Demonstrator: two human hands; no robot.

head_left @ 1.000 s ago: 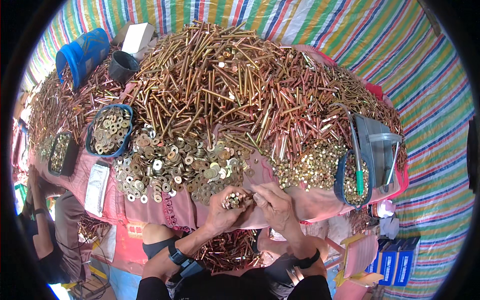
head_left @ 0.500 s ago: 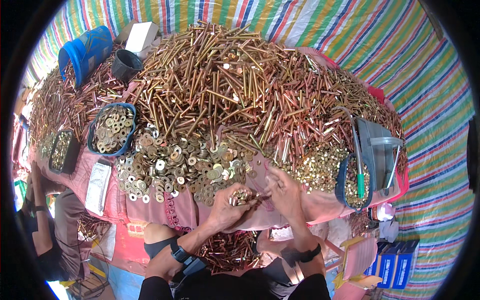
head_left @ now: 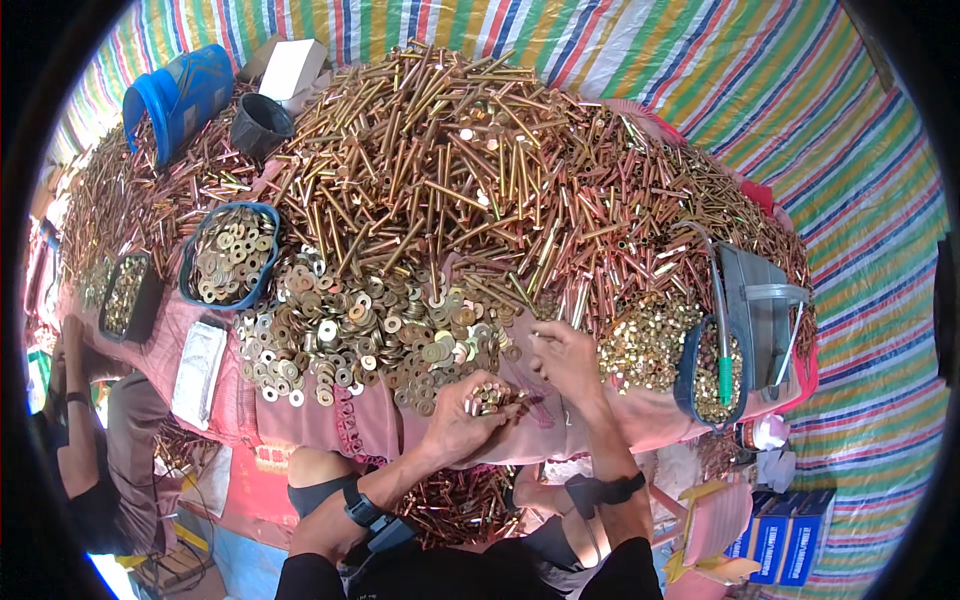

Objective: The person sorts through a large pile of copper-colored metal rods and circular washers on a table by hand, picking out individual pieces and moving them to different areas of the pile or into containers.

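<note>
In front of me my left hand (head_left: pixel 458 430) is closed around a bunch of short golden metal fasteners (head_left: pixel 488 398); their shiny ends point up, and the lower parts are hidden in the palm. Just to its right, my right hand (head_left: pixel 568 366) has its fingers curled together in a pinch; what they hold, if anything, is too small to make out. Beyond both hands, flat round washers (head_left: pixel 345 325) lie spread on a pink cloth (head_left: pixel 505 440). A heap of golden nuts (head_left: pixel 645 340) lies to the right of my right hand.
A large mound of long coppery bolts (head_left: pixel 420 170) rises behind. Around it stand a blue basin of washers (head_left: pixel 232 256), a dark tub of nuts (head_left: pixel 715 375), a grey bin (head_left: pixel 762 310), a blue bucket (head_left: pixel 185 100) and a black pot (head_left: pixel 262 125). Another person's arm (head_left: pixel 78 430) shows at left.
My right hand has drawn slightly left, its fingers more tightly curled. My left hand keeps its hold on the fasteners. The whole view has shifted a little.
</note>
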